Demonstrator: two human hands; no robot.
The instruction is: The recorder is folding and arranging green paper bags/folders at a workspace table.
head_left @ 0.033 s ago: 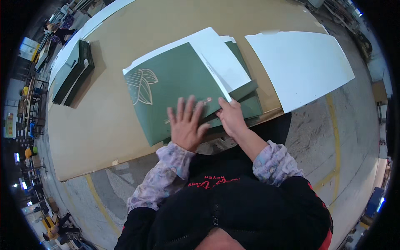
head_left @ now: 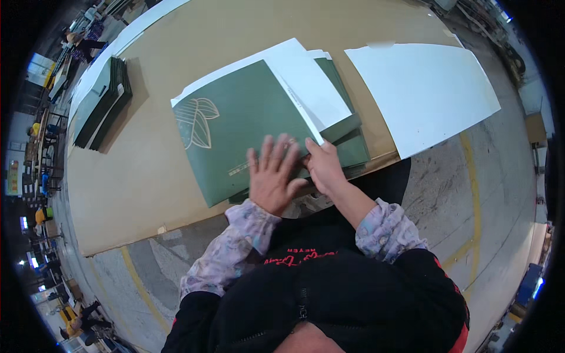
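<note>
A green printed sheet (head_left: 241, 120) with a white border and a pale leaf outline lies slanted on the table in front of me. My left hand (head_left: 273, 170) rests palm down on its near part, fingers stretched and a little blurred. At the sheet's near right corner, my right hand (head_left: 323, 165) pinches the edge between thumb and fingers. Under and to the right of it are more white and green pieces (head_left: 344, 126), partly covered, with folded green flaps. Whether the upper sheet is joined to them I cannot tell.
A brown board-topped table (head_left: 147, 194) spreads under everything. On its left stands a stack of folded green pieces (head_left: 103, 106). A large white sheet (head_left: 426, 94) lies at the right, reaching past the table edge. People and benches are far off at the left.
My left hand has slid right along the green sheet, toward my right hand. The sheet has shifted slightly left, and my right hand keeps its pinch.
</note>
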